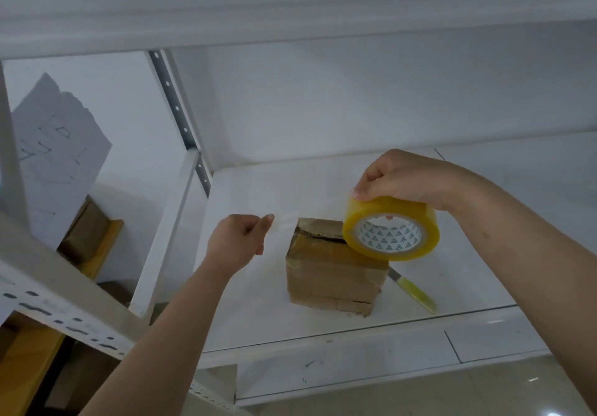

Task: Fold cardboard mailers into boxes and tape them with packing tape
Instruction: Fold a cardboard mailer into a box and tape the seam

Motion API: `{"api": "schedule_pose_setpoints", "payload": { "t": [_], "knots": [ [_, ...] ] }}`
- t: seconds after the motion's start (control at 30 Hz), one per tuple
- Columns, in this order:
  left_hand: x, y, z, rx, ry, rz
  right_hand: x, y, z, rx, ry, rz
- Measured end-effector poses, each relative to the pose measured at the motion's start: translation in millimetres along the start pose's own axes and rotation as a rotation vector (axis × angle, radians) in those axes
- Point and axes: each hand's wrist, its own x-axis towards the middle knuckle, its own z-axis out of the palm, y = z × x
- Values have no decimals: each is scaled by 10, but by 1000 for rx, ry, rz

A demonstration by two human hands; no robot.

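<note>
Setting: A person stands at a white metal shelf unit (323, 328), both bare forearms reaching forward over one of its white shelves.

Box: A small brown cardboard box (332, 273) sits on the shelf, roughly in the middle, between the two hands and lower than both. Strips of clear tape already cross its sides. The top flaps are not flat; a dark gap shows along the seam.

Tape roll: A roll of yellowish clear packing tape (391, 230) is held in the air just above the box's right top corner, overlapping it from this angle. Its white cardboard core, printed with small triangles, faces the viewer. Whether the roll touches the box cannot be told.

Right hand: The right hand (403, 178) grips the tape roll from above, fingers curled over the outer rim and a fingertip showing inside the core.

Left hand: The left hand (240, 239) hovers to the left of the box, apart from it, fingers curled in with thumb and forefinger pinched together. A faint clear strip of tape (284, 223) seems to stretch from that pinch toward the roll, though it is hard to see against the white shelf.

Knife: A utility knife (413, 289) with a yellow handle lies on the shelf just right of the box, its blade end partly hidden behind the box.

Left side: A torn sheet of white paper (61, 157) with pen marks leans upright beyond the shelf post, with brown cardboard pieces (87, 234) below it.
</note>
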Motion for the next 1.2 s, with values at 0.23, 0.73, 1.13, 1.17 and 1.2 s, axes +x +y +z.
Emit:
{"api": "schedule_pose_setpoints", "payload": {
  "t": [0.23, 0.73, 1.13, 1.17, 1.2],
  "knots": [
    [-73, -249, 125, -68, -49, -78, 26, -104, 121, -103, 15, -40],
    [-343, -312, 668, -682, -574, -856, 52, -117, 190, -70, 74, -49],
    [-85, 159, 162, -215, -162, 169, 83, -98, 152, -153, 1, -32],
    [-51, 291, 156, -119, -254, 311, 93, -109, 151, -168, -5, -32],
    [-30, 417, 194, -20, -350, 389, 102, -115, 138, -177, -10, -32]
  ]
}}
